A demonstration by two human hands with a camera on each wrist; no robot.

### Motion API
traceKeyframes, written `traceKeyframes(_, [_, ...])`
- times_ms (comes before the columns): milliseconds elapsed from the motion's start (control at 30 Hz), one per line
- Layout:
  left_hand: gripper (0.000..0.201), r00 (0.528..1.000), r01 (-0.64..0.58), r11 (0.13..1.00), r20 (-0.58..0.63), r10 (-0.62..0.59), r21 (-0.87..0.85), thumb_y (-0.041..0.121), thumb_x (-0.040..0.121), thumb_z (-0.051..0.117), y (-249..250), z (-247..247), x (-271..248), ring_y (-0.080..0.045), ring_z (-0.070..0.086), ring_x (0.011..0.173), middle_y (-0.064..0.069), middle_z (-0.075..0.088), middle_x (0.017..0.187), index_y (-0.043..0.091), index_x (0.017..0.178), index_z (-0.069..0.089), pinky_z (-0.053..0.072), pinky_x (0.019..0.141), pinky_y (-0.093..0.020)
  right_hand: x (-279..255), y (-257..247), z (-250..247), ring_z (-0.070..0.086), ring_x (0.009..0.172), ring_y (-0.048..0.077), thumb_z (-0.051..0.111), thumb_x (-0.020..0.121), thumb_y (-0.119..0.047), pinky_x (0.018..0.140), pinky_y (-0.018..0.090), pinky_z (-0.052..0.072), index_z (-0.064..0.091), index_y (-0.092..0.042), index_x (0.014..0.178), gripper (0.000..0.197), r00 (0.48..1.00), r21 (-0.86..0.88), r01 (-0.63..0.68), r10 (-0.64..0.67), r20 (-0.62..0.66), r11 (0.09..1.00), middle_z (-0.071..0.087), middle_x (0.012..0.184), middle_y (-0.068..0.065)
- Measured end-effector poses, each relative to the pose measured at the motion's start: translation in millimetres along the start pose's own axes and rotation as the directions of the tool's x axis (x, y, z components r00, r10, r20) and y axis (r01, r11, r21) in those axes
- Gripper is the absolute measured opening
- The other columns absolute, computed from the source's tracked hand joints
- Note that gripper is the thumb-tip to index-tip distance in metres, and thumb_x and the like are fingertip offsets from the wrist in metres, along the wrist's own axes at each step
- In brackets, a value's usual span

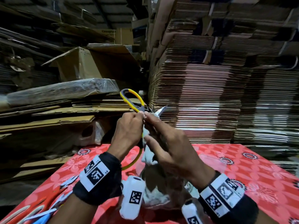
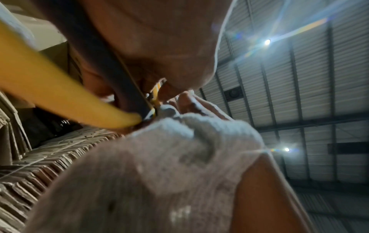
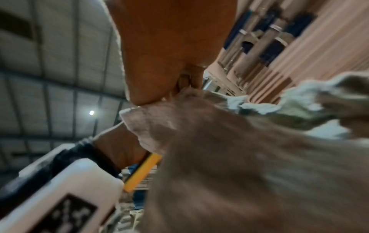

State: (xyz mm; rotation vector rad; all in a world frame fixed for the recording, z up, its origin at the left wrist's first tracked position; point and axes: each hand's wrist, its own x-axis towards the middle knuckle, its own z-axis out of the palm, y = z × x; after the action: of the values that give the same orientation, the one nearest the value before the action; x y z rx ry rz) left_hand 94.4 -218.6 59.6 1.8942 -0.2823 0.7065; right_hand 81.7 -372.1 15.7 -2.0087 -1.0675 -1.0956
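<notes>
Flattened cardboard stacks (image 1: 210, 94) are towering behind the red flowered surface (image 1: 250, 175), an open box (image 1: 77, 65) is leaning, and lamps (image 2: 267, 41) are shining under a ribbed metal roof (image 2: 349, 71).

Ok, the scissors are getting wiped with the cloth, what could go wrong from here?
1. The blade tip of the scissors sticks out bare past the cloth, close to the fingertips of the right hand; a slip could nick them.
2. The left hand pinches the scissors only near the pivot, with the handles spread wide; they might swing or drop onto the table.
</notes>
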Motion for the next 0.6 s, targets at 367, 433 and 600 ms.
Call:
traceKeyframes(367, [0.049,0.997,-0.065,0.984,-0.04,0.072,0.165,0.03,0.108,0.046,0,-2,-2,-0.016,0.05,0.062,-0.004,0.058,0.066,0.009,0.065,0.054,0.033,0.052,-0.017,-1,32,-3,0.011,0.16,0.018,0.024,0.108,-0.055,0.131,0.041,0.011,0.002,-0.006,0.165,0.079,0.992,-0.339,0.054,-0.011,0.128,0.939,0.013,0.172,0.008])
traceKeyframes(433, [0.049,0.995,-0.067,0.985,-0.056,0.077,0.156,0.03,0.107,0.047,0,-2,0,-0.019,0.05,0.063,-0.004,0.058,0.065,0.008,0.064,0.054,0.032,0.052,-0.021,-2,26,7,0.011,0.161,0.021,0.032,0.108,-0.046,0.131,0.039,0.01,0.007,-0.001,0.164,0.076,0.99,-0.348,0.1,-0.058,0.129,0.932,0.016,0.172,0.012])
traceKeyframes(600, [0.05,0.997,-0.047,0.987,-0.046,0.054,0.153,0.03,0.108,0.046,-4,-4,0,-0.017,0.049,0.061,-0.003,0.056,0.064,0.01,0.062,0.051,0.033,0.055,-0.031,-1,35,7,0.021,0.159,0.02,0.035,0.109,-0.034,0.13,0.044,0.014,0.016,0.0,0.163,0.067,0.97,-0.358,0.189,-0.118,0.21,0.914,0.025,0.17,0.01])
